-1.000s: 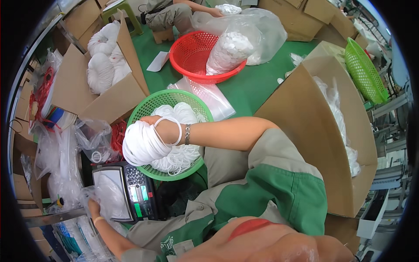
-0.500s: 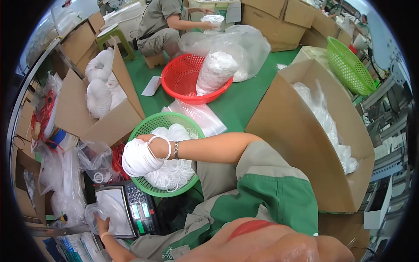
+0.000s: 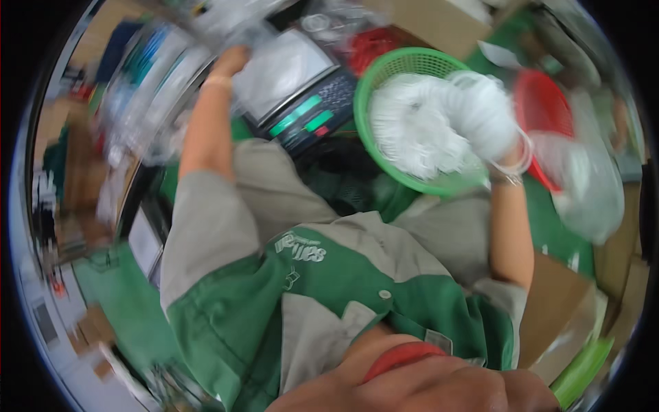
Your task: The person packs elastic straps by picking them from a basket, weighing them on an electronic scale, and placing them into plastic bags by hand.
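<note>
Right hand [image 3: 506, 158]: curled around a white cord bundle [image 3: 480, 113], at the right side of the green basket [image 3: 425, 62]. Left hand [image 3: 233, 60]: blurred, beside a digital scale [image 3: 333, 95]; opening and hold cannot be told. Scale: lit green displays [image 3: 296, 115], readings illegible. Green-and-grey shirt [image 3: 371, 268]: white lettering [image 3: 301, 248] on chest.

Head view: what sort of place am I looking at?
Probably a factory or workshop packing area, judging by the keypad scale with lit displays, the green perforated plastic basket full of white cord loops, and the red perforated basket nearby.
</note>
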`<state>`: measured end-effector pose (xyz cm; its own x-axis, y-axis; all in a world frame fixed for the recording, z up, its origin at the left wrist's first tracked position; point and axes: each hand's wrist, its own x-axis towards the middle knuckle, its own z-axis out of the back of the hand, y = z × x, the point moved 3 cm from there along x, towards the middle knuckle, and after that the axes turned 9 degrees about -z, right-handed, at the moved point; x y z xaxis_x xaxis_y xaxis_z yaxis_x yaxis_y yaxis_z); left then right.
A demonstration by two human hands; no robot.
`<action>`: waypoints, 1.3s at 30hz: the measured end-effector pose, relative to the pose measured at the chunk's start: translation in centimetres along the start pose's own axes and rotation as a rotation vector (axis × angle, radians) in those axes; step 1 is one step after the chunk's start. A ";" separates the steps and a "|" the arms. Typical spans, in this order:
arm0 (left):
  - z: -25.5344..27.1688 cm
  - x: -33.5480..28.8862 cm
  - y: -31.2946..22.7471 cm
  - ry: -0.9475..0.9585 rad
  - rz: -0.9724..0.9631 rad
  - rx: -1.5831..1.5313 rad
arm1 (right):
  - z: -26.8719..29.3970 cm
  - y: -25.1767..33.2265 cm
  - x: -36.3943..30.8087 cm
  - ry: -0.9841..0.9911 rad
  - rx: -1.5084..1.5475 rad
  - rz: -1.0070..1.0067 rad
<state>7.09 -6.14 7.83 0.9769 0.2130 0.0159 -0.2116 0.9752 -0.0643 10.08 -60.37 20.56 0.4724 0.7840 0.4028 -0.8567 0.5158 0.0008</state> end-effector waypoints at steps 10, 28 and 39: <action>3.5 -8.5 3.5 0.078 0.320 -0.472 | -3.0 0.0 -0.4 -0.195 -0.150 -0.012; 8.0 -9.4 1.0 -0.116 0.317 -0.252 | -2.7 0.5 0.8 -0.160 0.426 -0.222; 6.8 -9.2 1.1 -0.077 0.191 -0.287 | -1.5 -0.3 1.1 -0.013 -0.029 -0.040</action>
<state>-2.32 -6.58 14.37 0.9131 0.4045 0.0512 -0.3627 0.8631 -0.3513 11.20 -59.18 19.66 0.5036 0.7578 0.4148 -0.8304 0.5571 -0.0095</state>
